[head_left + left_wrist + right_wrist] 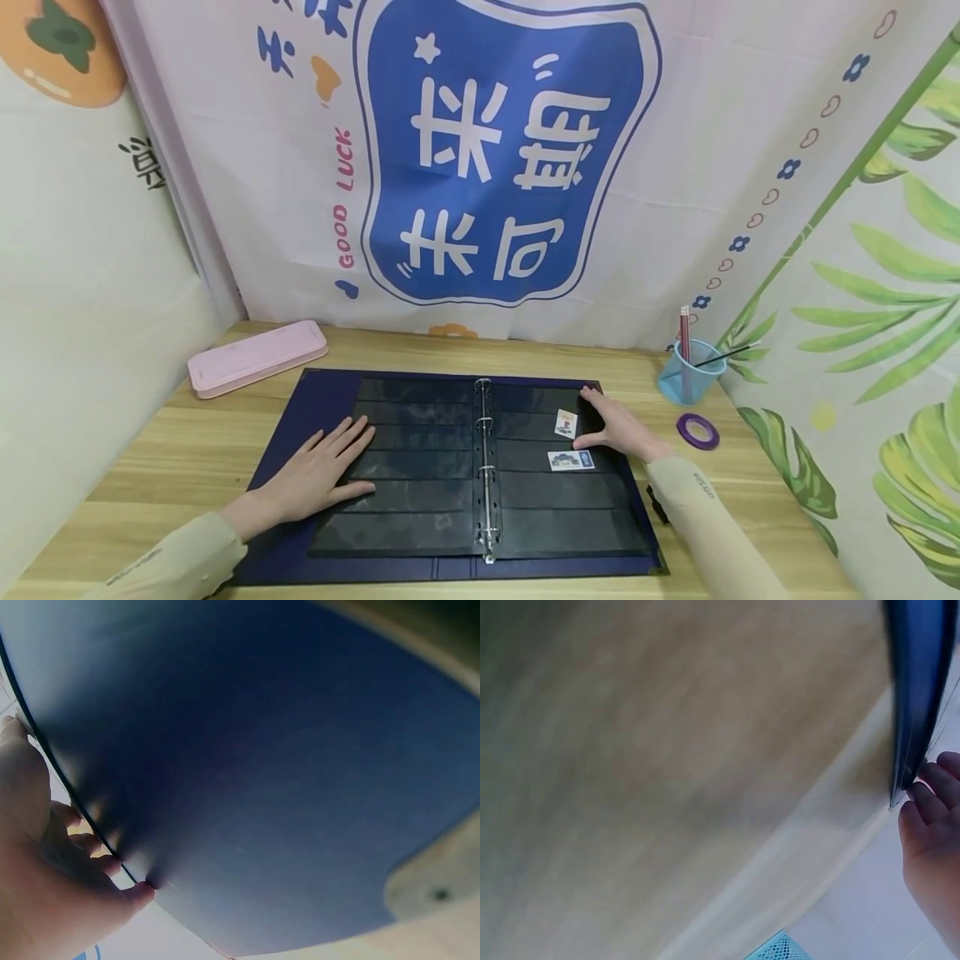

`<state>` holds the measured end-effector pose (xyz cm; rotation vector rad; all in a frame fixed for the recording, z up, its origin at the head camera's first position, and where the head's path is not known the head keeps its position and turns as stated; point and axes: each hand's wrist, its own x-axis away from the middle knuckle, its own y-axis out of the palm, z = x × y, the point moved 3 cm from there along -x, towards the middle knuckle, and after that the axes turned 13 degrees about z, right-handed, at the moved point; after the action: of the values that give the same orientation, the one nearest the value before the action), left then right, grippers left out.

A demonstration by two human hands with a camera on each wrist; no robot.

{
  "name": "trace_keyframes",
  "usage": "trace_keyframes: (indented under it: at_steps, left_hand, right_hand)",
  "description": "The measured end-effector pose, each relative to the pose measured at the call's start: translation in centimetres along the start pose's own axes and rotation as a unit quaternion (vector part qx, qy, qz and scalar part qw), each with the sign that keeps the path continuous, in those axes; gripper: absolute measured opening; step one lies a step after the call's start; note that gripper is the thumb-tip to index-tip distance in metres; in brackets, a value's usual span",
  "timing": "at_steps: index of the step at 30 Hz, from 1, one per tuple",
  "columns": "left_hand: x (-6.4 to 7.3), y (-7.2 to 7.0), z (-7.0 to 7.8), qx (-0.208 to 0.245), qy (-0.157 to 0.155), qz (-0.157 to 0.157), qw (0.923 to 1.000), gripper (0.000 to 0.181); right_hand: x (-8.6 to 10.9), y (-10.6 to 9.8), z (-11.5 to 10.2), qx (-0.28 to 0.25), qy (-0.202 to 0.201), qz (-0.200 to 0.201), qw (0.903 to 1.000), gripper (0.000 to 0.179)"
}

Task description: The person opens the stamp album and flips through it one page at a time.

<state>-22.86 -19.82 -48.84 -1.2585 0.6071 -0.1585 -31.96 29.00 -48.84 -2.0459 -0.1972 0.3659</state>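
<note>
A navy ring binder (318, 408) lies spread flat, with black pocket pages on both sides of its metal rings (487, 492). Fingers fairly straight, my left hand (318, 468) rests on the outer part of the left page (420, 496). At the upper right of the right page (570, 531) is my right hand (621, 427), thumb apart from the fingers, which lie along the outer edge. Beside that thumb are two small picture stamps, an upright orange-and-white one (566, 423) and a wider blue-and-white one (570, 461). The right wrist view shows those fingertips (919, 791) right at the binder's edge.
A pink case (257, 358) lies at the back left of the wooden table (157, 454). To the right stand a blue mesh cup (690, 379) with pencils, a purple tape roll (698, 431) and a small black item (657, 505) near the right sleeve. Printed cloths hang around the table.
</note>
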Motion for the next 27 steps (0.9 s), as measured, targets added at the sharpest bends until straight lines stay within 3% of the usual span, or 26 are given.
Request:
trace_keyframes:
  at_steps: [13, 27]
  left_hand:
    - [-0.06, -0.06, 0.19, 0.005, 0.002, -0.005, 1.0, 0.084]
    - [-0.08, -0.19, 0.14, 0.008, -0.004, -0.007, 0.9999, 0.085]
  right_hand:
    - [-0.13, -0.12, 0.05, 0.001, -0.007, -0.044, 0.999, 0.113]
    - [-0.08, -0.38, -0.33, -0.008, 0.005, -0.014, 0.9999, 0.111]
